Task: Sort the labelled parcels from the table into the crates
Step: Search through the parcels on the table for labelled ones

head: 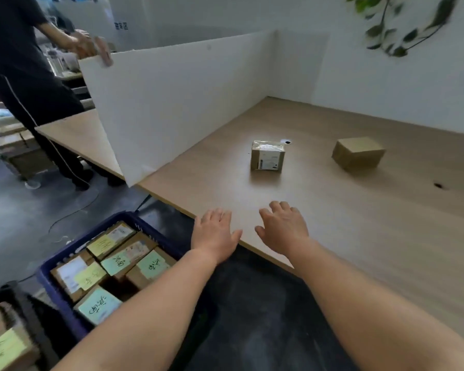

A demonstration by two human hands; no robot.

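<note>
Both hands are empty and reaching over the near edge of the worktop (332,236). The left hand (214,234) hovers at the edge with its fingers (217,214) straight and released, and the right hand (284,228) sits just beside it, its fingers (279,207) spread and relaxed, holding nothing. This looks like the reach toward the next parcel, between one drop and the next pick.

Two parcels remain on the worktop, well apart from the hands. The taped parcel (267,155) stands nearest, roughly straight ahead of the right hand. It is close to cube-shaped, so it has no marked long axis; its printed label faces the person and clear tape crosses its top. The plain parcel (358,154) lies farther right, flatter and turned at an angle, its longer side running from near left to far right. No label shows on it from here.

Down on the floor at the left, a blue crate (51,266) already holds several parcels with green and yellow handwritten notes, packed flat with the notes up. A second crate (11,293) shows at the lower left corner, also holding labelled parcels.

The next move probably calls for stretching further forward to take the taped parcel from both sides, reading its label, then swinging left and down to the matching crate.
</note>
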